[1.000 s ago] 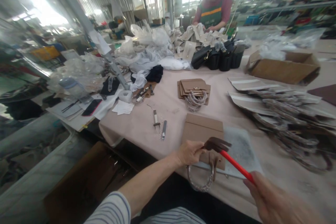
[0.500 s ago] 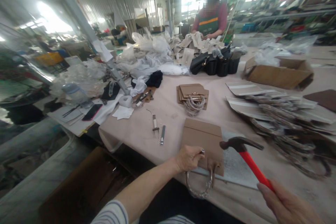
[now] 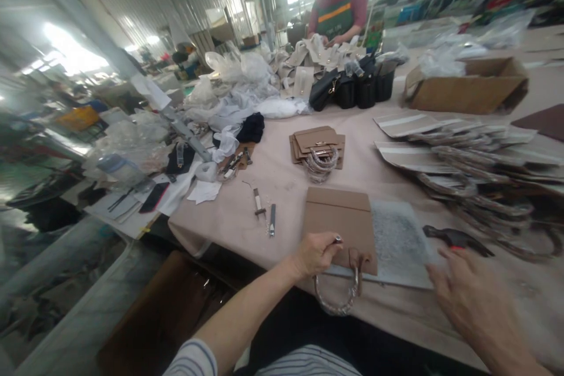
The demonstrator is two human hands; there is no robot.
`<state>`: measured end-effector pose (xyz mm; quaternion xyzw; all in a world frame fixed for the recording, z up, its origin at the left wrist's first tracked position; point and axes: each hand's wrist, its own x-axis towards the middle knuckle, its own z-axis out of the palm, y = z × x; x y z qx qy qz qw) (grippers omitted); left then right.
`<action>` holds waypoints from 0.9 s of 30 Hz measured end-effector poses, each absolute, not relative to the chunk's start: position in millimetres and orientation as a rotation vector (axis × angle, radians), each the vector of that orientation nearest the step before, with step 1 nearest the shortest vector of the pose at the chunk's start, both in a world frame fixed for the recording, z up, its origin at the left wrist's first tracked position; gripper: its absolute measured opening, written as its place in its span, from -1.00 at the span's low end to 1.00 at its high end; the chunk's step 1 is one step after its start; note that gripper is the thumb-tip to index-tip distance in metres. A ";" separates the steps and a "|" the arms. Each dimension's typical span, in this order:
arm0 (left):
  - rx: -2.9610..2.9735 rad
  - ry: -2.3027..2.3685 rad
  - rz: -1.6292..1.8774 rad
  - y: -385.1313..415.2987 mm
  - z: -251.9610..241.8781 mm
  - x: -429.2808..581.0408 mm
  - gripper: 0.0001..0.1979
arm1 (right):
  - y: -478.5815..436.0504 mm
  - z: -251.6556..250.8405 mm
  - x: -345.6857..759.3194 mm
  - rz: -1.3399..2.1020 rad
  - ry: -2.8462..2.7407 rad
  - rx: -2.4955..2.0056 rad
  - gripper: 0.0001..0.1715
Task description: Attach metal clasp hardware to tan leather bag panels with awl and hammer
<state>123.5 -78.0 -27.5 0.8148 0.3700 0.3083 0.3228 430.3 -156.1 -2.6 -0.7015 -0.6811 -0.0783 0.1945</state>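
A flat brown bag panel (image 3: pixel 341 217) lies at the table's near edge, partly on a grey mat (image 3: pixel 396 238). Its round braided handle (image 3: pixel 337 301) hangs over the edge. My left hand (image 3: pixel 315 254) is closed in a pinch on the panel's near left corner, where one end of the handle sits, with a small metal piece at the fingertips. A hammer's dark head (image 3: pixel 458 239) lies on the table right of the mat. My right hand (image 3: pixel 471 299) lies flat over its red handle, fingers stretched out; only a speck of red shows.
A stack of finished brown panels with handles (image 3: pixel 318 150) sits mid-table, small metal tools (image 3: pixel 264 211) to its left. Rows of handled pieces (image 3: pixel 476 170) fill the right. A cardboard box (image 3: pixel 467 91), black bags (image 3: pixel 356 88) and a working person (image 3: pixel 337 9) are beyond.
My right hand has lowered the raised hammer to the right and laid it on the table, fingers now flat over the handle. My left hand has kept its pinch on the panel.
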 end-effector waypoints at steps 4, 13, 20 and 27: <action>2.134 0.988 0.811 -79.1 -27.0 123.5 -0.84 | -147.5 -10.0 339.9 -0.065 -2.053 -1.650 -0.52; 1.430 1.136 1.225 -81.4 16.9 140.7 -0.53 | -153.7 -34.2 298.8 -0.005 -2.117 -1.751 -0.48; 1.685 1.387 1.217 -48.2 44.9 104.5 -0.66 | -152.4 -33.4 298.0 -0.020 -2.087 -1.750 -0.47; 1.885 2.014 0.735 -35.3 -13.3 66.3 -0.86 | -151.6 -35.5 298.6 -0.021 -2.091 -1.739 -0.48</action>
